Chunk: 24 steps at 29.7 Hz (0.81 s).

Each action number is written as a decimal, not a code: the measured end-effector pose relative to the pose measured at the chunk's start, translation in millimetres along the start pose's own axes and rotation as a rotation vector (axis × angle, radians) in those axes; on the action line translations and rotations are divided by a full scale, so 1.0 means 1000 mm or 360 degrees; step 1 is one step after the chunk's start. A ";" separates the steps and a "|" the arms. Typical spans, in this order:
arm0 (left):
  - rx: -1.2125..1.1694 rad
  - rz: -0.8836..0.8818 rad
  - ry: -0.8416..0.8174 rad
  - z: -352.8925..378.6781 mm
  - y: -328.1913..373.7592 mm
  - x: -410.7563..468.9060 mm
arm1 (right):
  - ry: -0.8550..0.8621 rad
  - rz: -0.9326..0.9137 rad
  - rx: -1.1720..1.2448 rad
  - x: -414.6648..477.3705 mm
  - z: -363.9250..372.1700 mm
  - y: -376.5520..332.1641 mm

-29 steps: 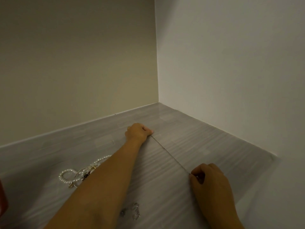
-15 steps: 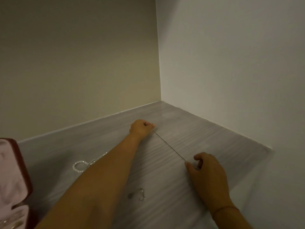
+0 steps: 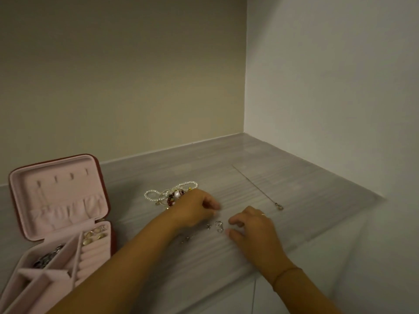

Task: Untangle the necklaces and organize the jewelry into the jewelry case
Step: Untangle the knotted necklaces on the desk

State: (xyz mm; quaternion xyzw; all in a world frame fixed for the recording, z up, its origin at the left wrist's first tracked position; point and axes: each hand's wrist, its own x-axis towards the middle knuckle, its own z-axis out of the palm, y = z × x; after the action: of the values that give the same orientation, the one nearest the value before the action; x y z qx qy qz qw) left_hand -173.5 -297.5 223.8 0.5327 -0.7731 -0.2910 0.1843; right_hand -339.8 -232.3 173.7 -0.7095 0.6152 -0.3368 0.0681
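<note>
A thin chain necklace [image 3: 256, 186] lies straight on the grey table [image 3: 306, 200] at the right, its clasp at the near end, with neither hand on it. A tangle of pearl strands and coloured beads [image 3: 169, 194] lies behind my left hand [image 3: 195, 210]. Small silver pieces [image 3: 218, 225] sit between my left hand and my right hand [image 3: 251, 226]. Both hands hover over them with loosely curled fingers and hold nothing I can see. The open jewelry case [image 3: 57, 196], red outside and pink inside, stands at the left with rings and a dark chain in its tray.
The table fits into a corner, with a beige wall behind and a white wall at the right. More small silver bits [image 3: 186, 240] lie beside my left forearm. The table's front edge runs below my right wrist.
Both hands have let go of the thin chain, which now lies straight on the table. They drew back toward me to the small silver pieces. The view swung left, revealing the case.
</note>
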 end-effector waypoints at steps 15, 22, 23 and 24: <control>0.0039 0.0013 -0.0024 0.015 -0.003 -0.026 | -0.0184 -0.0003 -0.0289 0.016 0.009 -0.021; -0.0709 0.0083 0.0049 0.006 0.001 -0.031 | -0.0274 0.0268 0.1181 0.017 -0.022 -0.021; -0.0779 0.0103 0.0076 0.006 0.004 -0.032 | -0.0293 0.0288 0.1334 0.017 -0.026 -0.024; -0.0840 0.0111 0.0113 0.005 0.007 -0.034 | -0.0299 0.0302 0.1434 0.017 -0.029 -0.026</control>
State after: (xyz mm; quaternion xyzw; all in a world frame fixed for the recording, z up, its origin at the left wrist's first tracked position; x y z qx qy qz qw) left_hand -169.6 -262.7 225.3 0.4491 -0.6814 -0.4572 0.3536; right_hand -334.0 -232.7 216.4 -0.5772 0.4610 -0.4969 0.4553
